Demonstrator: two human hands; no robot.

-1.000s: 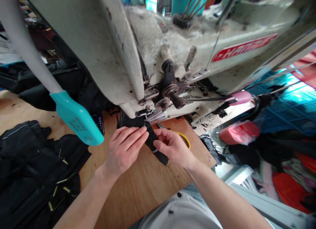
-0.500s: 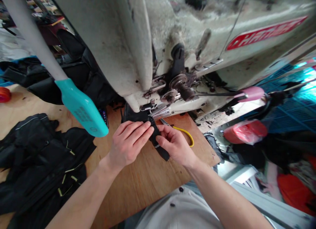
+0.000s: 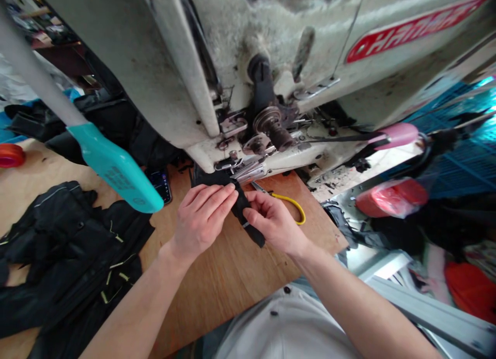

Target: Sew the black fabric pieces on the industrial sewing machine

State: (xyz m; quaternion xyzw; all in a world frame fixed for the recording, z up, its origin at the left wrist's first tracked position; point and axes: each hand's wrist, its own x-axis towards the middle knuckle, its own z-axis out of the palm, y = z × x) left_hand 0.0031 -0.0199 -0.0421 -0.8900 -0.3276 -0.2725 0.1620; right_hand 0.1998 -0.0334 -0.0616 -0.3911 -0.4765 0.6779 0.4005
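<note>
A piece of black fabric (image 3: 241,206) lies at the foot of the sewing machine (image 3: 170,80), partly under its metal guide and needle area. My left hand (image 3: 203,214) rests flat on the fabric, fingers stretched out side by side with the tips near the guide. Its thumb is hidden. My right hand (image 3: 273,222) pinches the fabric's right edge between thumb and curled fingers. The near end of the fabric, with a small pale stripe, hangs toward me over the wood. The needle itself cannot be made out.
Yellow-handled scissors (image 3: 296,206) lie just right of my right hand. A teal lamp or handle (image 3: 116,168) juts in at left, above a phone (image 3: 161,186). Black fabric pieces (image 3: 77,235) cover the wooden table's (image 3: 209,297) left side. An orange-red roll (image 3: 11,155) sits farther left.
The view has shifted slightly, uncovering more of the phone behind the teal piece. Both hands keep nearly the same places on the black fabric.
</note>
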